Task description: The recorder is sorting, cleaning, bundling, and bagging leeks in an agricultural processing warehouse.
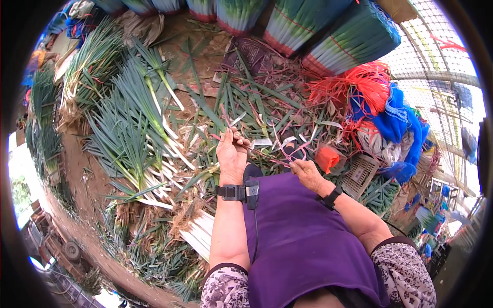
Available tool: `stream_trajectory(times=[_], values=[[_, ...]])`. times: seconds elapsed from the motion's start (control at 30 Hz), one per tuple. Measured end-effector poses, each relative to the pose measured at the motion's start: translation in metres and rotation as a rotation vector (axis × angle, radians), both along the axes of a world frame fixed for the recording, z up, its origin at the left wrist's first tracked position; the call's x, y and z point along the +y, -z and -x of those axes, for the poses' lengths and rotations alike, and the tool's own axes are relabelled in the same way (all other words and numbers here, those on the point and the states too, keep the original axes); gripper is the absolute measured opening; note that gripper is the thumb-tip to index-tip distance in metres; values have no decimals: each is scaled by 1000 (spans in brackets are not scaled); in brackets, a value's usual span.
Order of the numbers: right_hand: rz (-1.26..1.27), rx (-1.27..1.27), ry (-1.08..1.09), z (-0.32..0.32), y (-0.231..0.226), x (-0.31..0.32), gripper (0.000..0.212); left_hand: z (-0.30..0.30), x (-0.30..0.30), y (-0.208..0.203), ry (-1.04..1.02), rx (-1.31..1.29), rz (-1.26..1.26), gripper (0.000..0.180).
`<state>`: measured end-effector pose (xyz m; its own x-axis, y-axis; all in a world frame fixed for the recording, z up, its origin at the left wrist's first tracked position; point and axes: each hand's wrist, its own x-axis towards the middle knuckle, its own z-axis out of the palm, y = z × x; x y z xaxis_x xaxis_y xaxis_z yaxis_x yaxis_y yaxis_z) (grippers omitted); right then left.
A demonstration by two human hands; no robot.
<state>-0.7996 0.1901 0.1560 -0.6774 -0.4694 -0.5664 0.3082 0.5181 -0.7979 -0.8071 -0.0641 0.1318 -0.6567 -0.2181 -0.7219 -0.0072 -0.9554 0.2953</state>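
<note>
My left hand [232, 156] is raised in front of me with its fingers curled closed around a thin pink tie strip. A pink end sticks out above that hand, and a thin length seems to run toward the other side. Lower and to the right, my right hand [309, 176] pinches looped pink tie strips [280, 141] between thumb and fingers. Beneath both hands lie trimmed green leaves [251, 100] and loose strips. Long green onions [128, 115] with white stems lie to the left, and a row of white stalks [201, 231] with roots rests beside my left forearm.
Large bound green onion bundles [354, 43] stand along the far side. At the right are a heap of red strips [367, 84], blue cloth [393, 123], an orange object [327, 158] and a plastic crate [359, 176]. A wheeled vehicle [64, 246] stands at the lower left.
</note>
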Motion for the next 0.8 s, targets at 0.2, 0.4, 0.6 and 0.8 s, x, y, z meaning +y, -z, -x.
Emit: stream_trajectory(times=[0.2,0.4,0.6,0.8], values=[[24,39,209,14,-12,-1,21,-4,-17,-43,121,-15,440,15],[288,-8,-166,54,-102,-58,23,-20,-11,-68,496,-108,999,18],[204,-98,-285,60,-89,-70,22,-27,-10,-100,637,98,635,25],[159,-116,-350,53,-82,-83,25,-37,-19,-110,609,-50,718,20]])
